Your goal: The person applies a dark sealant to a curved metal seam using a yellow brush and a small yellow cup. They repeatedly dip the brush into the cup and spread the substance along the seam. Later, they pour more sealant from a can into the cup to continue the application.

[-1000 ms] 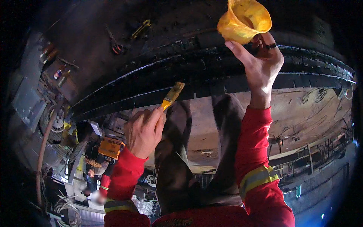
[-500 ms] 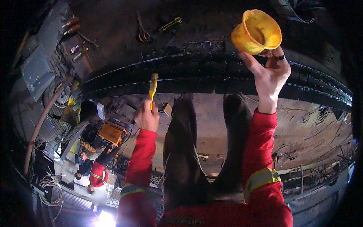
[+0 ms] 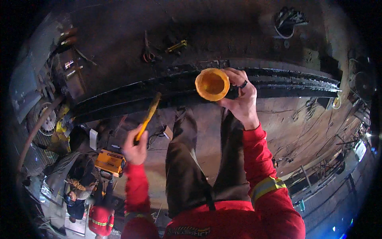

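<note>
Beyond a dim brown floor [image 3: 278, 129] runs a long black metal beam [image 3: 119, 99]. The left hand [image 3: 135, 148] is closed around a slim yellow-handled brush [image 3: 148, 117]; to its right, the right hand [image 3: 243, 101] clasps a round yellow-orange cup [image 3: 212, 84]. Keeping the cup level should limit any spill.

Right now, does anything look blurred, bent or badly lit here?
Head view: the left grip and its red sleeve look blurred, the yellow cup clearer; head view: the long dark beam bows; head view: corners fall to black, with a small bright light near the right edge.
</note>
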`<act>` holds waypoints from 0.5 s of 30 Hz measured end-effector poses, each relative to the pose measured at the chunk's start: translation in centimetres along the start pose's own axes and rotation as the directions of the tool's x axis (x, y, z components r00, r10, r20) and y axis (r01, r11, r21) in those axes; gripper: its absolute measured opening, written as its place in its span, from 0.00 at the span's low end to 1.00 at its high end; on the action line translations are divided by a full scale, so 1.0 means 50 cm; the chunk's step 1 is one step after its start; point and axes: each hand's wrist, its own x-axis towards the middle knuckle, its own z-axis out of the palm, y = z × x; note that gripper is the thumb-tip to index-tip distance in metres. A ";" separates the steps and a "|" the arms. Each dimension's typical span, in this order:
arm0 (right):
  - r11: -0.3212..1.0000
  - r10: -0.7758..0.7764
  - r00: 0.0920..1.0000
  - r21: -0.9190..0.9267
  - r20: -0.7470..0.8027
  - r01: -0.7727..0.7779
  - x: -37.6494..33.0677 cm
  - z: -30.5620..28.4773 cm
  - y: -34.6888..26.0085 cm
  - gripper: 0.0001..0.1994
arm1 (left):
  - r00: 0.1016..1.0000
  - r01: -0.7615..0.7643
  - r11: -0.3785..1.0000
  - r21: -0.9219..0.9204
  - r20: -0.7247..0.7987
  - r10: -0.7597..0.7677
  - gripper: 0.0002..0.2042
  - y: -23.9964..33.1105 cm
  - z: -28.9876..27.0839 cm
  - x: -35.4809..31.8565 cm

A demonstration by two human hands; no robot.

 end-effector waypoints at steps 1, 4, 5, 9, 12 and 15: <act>0.998 -0.040 0.998 -0.056 0.052 0.043 0.011 0.011 -0.033 0.32 | 0.996 -0.085 0.996 0.009 0.039 0.084 0.10 0.046 -0.085 0.022; 0.974 -0.155 0.967 -0.134 0.202 0.184 0.041 0.057 -0.119 0.31 | 0.833 -0.540 0.827 0.158 0.240 0.499 0.13 0.182 -0.278 0.105; 0.967 -0.181 0.953 -0.134 0.244 0.218 0.039 0.073 -0.144 0.31 | 0.788 -0.596 0.783 0.176 0.315 0.529 0.15 0.216 -0.309 0.128; 0.936 -0.290 0.885 -0.083 0.365 0.341 0.080 0.138 -0.222 0.28 | 0.604 -0.797 0.486 0.358 0.459 0.652 0.14 0.288 -0.354 0.183; 0.942 -0.284 0.853 -0.039 0.438 0.334 0.076 0.174 -0.276 0.26 | 0.537 -0.836 0.347 0.424 0.504 0.677 0.09 0.273 -0.342 0.171; 0.922 -0.313 0.818 -0.052 0.482 0.383 0.075 0.202 -0.297 0.26 | 0.531 -0.838 0.320 0.442 0.527 0.663 0.05 0.232 -0.321 0.140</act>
